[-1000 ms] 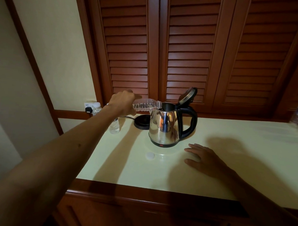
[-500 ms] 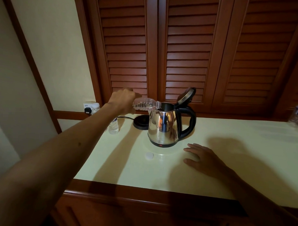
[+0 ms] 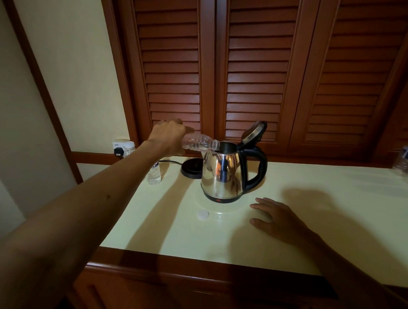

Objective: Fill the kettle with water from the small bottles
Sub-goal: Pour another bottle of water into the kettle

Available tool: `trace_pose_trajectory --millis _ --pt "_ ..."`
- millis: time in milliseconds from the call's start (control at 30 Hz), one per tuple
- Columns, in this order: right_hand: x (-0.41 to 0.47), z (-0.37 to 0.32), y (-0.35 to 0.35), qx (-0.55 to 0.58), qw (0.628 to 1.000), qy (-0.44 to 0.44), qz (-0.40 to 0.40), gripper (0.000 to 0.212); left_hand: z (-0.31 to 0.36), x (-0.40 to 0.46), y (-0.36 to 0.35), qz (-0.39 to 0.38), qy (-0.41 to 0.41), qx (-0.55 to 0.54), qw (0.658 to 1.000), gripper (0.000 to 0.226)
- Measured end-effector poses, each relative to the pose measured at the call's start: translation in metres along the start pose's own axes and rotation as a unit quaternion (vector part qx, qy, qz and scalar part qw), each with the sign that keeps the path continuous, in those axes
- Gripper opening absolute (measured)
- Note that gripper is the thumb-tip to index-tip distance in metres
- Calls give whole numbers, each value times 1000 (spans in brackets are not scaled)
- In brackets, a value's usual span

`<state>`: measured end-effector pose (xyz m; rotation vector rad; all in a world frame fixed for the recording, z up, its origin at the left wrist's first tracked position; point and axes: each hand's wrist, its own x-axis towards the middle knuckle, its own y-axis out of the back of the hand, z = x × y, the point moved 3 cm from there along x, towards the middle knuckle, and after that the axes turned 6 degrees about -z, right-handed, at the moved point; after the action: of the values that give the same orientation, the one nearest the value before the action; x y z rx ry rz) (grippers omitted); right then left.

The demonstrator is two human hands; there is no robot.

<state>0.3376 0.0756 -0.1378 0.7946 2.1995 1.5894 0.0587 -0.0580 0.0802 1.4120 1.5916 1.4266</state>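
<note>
Left grip is wrapped around the base end of the small bottle, held almost level, neck touching the rim of the kettle just beyond the fingers. Right grip lies flat on the table, fingers spread, holding nothing; the kettle stands just beyond it, lid tipped open.

Handling, as judged:
- Bottle: thin ribbed plastic, light, soft. Hold the lower body; squeeze lightly, or the wall may buckle and the pour surge.
- Kettle: rigid polished steel, probably slippery, heavier as it fills. Take it by the black handle.

A loose cap lies near the right grip. Below the left forearm stands a second small bottle. The power base sits just behind the kettle.
</note>
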Motion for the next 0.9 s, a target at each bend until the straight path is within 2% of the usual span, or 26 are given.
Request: trace_pose_trajectory --millis 633,900 --pt "0 1 -1 4 1000 -3 6 61 -2 6 4 13 -15 -1 1000 72" --pt "-1 0 0 9 1000 0 11 58 -2 11 6 51 -40 9 998 66"
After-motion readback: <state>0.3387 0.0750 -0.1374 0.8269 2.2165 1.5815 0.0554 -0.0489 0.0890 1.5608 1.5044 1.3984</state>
